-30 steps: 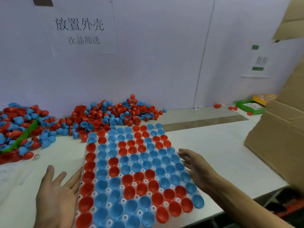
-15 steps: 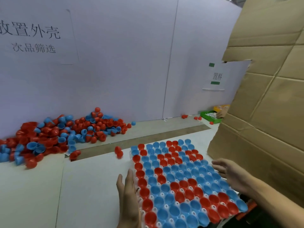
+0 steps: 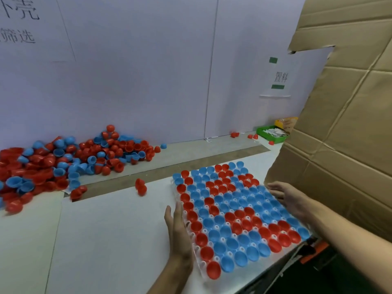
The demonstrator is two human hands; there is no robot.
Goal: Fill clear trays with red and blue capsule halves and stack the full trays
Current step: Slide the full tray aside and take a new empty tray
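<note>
A full tray [image 3: 235, 215] of red and blue capsule halves lies on the white counter [image 3: 110, 230], near its front right corner and close against the leaning cardboard sheet [image 3: 339, 128]. I have my left hand [image 3: 178, 232] set edge-on against the tray's left rim, fingers [image 3: 179, 211] straight and held together, so that the flat of the hand bears on the rim without curling round it. My right hand [image 3: 290, 198] lies at the opposite rim, fingers [image 3: 274, 190] extended and slightly apart over the outer row of halves; whether the fingertips hook under the clear edge I cannot tell. I judge this two-sided hold to serve a purpose: the tray is thin and flexible-looking, and every pocket appears occupied, so support from both rims should keep it level and the halves seated when it is slid or lifted toward a stack (no stack is in view here). The halves sit open side up, which keeps them nested but free to jump out if the tray tilts. The loose supply of halves [image 3: 74, 160] is heaped against the wall at far left, well apart from the tray, with two stray red halves [image 3: 141, 186] between heap and tray. A green bin [image 3: 272, 134] stands at the far right, behind the cardboard's edge.
</note>
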